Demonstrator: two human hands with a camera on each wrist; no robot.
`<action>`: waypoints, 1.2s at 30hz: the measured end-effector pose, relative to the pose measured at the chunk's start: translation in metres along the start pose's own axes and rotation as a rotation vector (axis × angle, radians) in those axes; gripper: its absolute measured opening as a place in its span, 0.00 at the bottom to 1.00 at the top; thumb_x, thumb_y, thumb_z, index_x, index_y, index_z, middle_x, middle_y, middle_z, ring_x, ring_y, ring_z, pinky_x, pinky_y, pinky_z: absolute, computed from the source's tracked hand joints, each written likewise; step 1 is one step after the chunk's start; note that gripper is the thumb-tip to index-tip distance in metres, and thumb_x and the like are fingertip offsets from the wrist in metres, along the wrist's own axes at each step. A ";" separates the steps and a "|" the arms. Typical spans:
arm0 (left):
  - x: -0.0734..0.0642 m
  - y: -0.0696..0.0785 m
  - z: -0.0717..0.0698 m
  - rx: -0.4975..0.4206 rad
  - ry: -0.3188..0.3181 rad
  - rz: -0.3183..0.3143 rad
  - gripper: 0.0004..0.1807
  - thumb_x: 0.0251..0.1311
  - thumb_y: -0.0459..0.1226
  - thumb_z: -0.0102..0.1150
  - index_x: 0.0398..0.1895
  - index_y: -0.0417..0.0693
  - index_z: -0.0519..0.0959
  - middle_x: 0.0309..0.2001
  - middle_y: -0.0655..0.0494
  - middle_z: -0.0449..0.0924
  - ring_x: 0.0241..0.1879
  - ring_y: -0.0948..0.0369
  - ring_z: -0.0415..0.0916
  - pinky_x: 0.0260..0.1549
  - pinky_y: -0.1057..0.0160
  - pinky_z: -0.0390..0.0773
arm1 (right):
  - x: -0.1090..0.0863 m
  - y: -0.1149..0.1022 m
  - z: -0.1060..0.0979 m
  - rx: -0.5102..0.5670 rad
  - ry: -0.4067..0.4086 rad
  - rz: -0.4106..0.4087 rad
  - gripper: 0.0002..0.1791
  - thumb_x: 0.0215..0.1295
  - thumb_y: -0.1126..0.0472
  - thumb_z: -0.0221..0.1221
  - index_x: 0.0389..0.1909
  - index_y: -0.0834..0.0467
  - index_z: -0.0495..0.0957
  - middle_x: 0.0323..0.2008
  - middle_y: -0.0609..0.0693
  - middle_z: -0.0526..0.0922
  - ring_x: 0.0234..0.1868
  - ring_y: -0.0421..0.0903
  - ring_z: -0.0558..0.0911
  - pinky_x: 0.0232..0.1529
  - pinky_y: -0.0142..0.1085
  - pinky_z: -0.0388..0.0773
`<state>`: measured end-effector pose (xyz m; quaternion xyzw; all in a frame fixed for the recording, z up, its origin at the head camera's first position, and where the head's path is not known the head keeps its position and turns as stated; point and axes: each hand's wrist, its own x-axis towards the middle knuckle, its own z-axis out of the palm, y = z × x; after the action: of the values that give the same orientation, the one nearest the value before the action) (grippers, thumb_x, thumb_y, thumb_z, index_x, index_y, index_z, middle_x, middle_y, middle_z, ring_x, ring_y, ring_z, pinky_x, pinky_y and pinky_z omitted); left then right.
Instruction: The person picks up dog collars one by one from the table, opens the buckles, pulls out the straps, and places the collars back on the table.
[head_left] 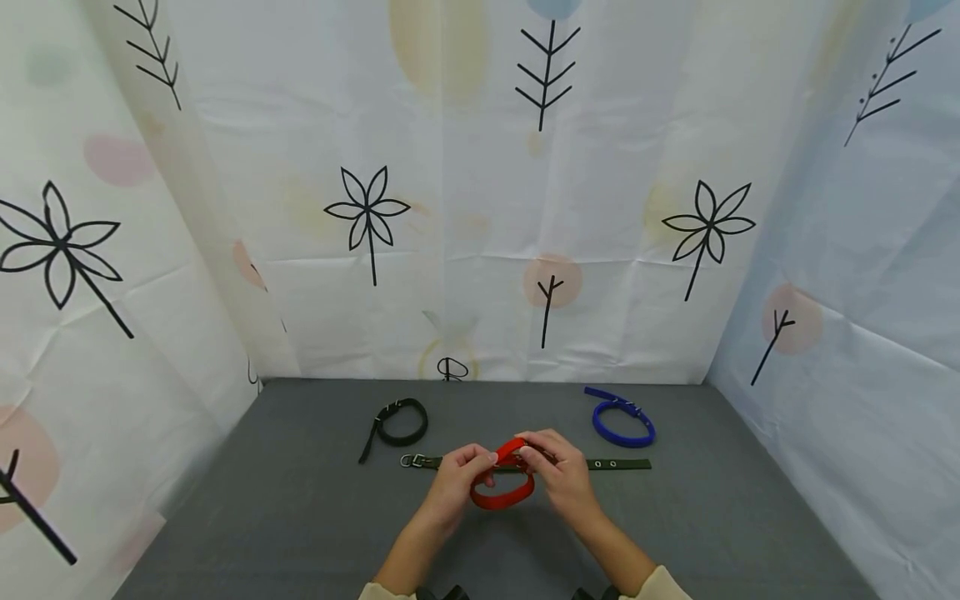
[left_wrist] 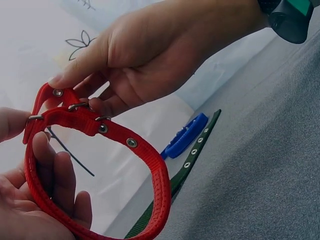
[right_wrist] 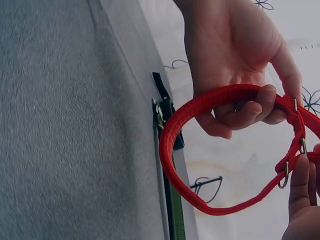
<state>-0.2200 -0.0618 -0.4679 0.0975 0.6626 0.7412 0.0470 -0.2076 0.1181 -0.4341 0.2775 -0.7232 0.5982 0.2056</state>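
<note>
Grey worktop [head_left: 300, 508] under a leaf-printed backdrop [head_left: 465, 150]; red collar [head_left: 501, 502] at lower centre of the frame, formed into a loop, fingers of left hand [head_left: 454, 485] and right hand [head_left: 564, 475] both pinching it near the metal fittings [left_wrist: 77, 106]. Black collar [head_left: 405, 441], left of centre, and blue collar [head_left: 624, 441], right of centre, already looped. Red seems partway, fastening can't be told; green collar [head_left: 622, 464], behind the hands, lies straight, apparently not yet looped.
</note>
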 end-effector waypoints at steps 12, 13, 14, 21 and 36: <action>0.002 0.000 -0.003 0.042 0.030 -0.014 0.10 0.65 0.34 0.58 0.30 0.32 0.77 0.21 0.55 0.74 0.27 0.59 0.73 0.35 0.57 0.68 | 0.001 0.002 -0.003 -0.059 -0.056 -0.035 0.10 0.60 0.78 0.60 0.42 0.72 0.81 0.34 0.63 0.79 0.26 0.48 0.78 0.26 0.35 0.78; 0.002 0.001 -0.004 0.069 0.035 -0.012 0.10 0.64 0.33 0.58 0.30 0.31 0.77 0.21 0.55 0.74 0.27 0.59 0.72 0.33 0.58 0.68 | 0.001 0.002 -0.004 -0.089 -0.079 -0.069 0.11 0.58 0.79 0.61 0.42 0.71 0.81 0.34 0.63 0.79 0.25 0.47 0.77 0.25 0.35 0.77; 0.002 0.001 -0.005 0.098 0.039 -0.007 0.10 0.63 0.33 0.59 0.30 0.31 0.77 0.20 0.54 0.74 0.26 0.59 0.72 0.31 0.59 0.68 | 0.002 0.002 -0.005 -0.119 -0.099 -0.102 0.11 0.56 0.78 0.62 0.42 0.70 0.81 0.34 0.62 0.79 0.24 0.45 0.76 0.23 0.34 0.76; -0.001 0.007 -0.004 0.194 0.004 0.012 0.10 0.63 0.35 0.60 0.30 0.34 0.77 0.21 0.54 0.74 0.24 0.60 0.69 0.25 0.64 0.67 | 0.005 0.001 -0.008 -0.168 -0.169 -0.207 0.12 0.52 0.78 0.66 0.38 0.67 0.82 0.33 0.58 0.79 0.25 0.42 0.77 0.26 0.32 0.77; -0.002 0.003 -0.004 0.039 -0.058 0.008 0.11 0.66 0.38 0.56 0.32 0.36 0.76 0.23 0.55 0.74 0.29 0.59 0.73 0.39 0.53 0.70 | 0.001 0.001 -0.003 -0.057 -0.059 -0.162 0.10 0.53 0.81 0.63 0.36 0.70 0.82 0.33 0.60 0.78 0.27 0.44 0.79 0.28 0.32 0.79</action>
<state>-0.2188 -0.0666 -0.4658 0.1226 0.6749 0.7250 0.0615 -0.2090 0.1210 -0.4332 0.3466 -0.7207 0.5504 0.2398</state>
